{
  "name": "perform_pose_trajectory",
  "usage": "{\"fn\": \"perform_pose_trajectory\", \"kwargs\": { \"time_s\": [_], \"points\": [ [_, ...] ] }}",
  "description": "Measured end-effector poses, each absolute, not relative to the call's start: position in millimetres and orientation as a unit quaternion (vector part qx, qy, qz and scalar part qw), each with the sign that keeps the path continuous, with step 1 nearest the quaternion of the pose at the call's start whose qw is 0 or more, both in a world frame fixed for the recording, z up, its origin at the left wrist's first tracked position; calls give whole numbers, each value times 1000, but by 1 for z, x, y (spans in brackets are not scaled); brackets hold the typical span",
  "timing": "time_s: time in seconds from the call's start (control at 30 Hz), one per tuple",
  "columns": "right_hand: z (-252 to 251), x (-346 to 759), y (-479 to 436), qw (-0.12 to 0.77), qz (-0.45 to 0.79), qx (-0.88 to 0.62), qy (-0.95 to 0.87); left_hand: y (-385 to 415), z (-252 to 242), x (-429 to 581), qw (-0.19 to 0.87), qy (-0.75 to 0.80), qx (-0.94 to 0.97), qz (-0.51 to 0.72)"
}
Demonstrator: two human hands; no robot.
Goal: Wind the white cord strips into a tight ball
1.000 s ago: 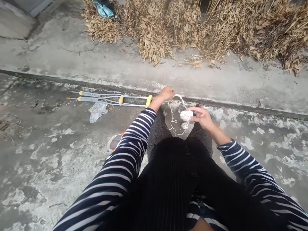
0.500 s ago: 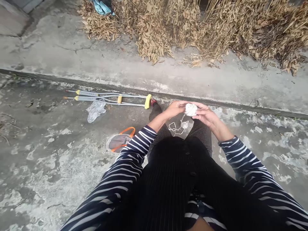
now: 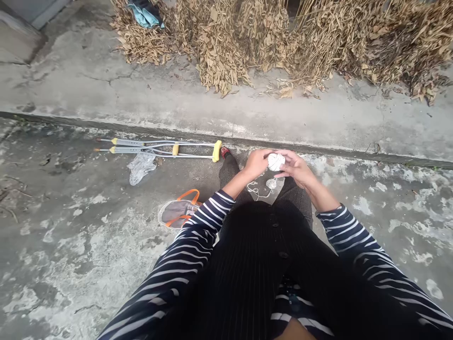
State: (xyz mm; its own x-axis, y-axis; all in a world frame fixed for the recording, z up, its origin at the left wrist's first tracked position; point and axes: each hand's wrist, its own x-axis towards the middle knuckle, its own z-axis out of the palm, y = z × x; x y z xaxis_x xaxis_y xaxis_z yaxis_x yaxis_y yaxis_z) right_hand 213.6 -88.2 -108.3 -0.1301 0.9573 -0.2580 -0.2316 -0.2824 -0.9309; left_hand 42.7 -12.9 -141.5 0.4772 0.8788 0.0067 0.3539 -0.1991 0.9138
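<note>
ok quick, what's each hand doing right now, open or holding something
Left hand: curled against the white ball of cord; whether it grips cannot be told.
Right hand: closed, holding the ball between thumb and fingers.

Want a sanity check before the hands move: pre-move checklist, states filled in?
1. Right hand on the white ball: ok, fingers around its side.
2. Left hand gripping it: cannot tell; it is at the ball's other side, fingertips unclear.
3. Loose cord straight: not ok, it curls.
4. Smaller ball apart from both hands: ok, seen below them, between the legs.
5. Cord free of knots: cannot tell, too small.
6. Crutches apart from hands: ok, off to the left.
</note>
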Motion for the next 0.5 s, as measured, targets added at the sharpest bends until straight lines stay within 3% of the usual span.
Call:
{"fn": "perform_pose_trajectory", "kwargs": {
  "time_s": [0.2,0.5],
  "points": [
    [-107,213,-97,475,637,-461,-395,-13,-148,44,512,400,712,267],
    [-88,250,-80,513,661,-452,-310,8,-154,47,675,333,634,180]
  ]
}}
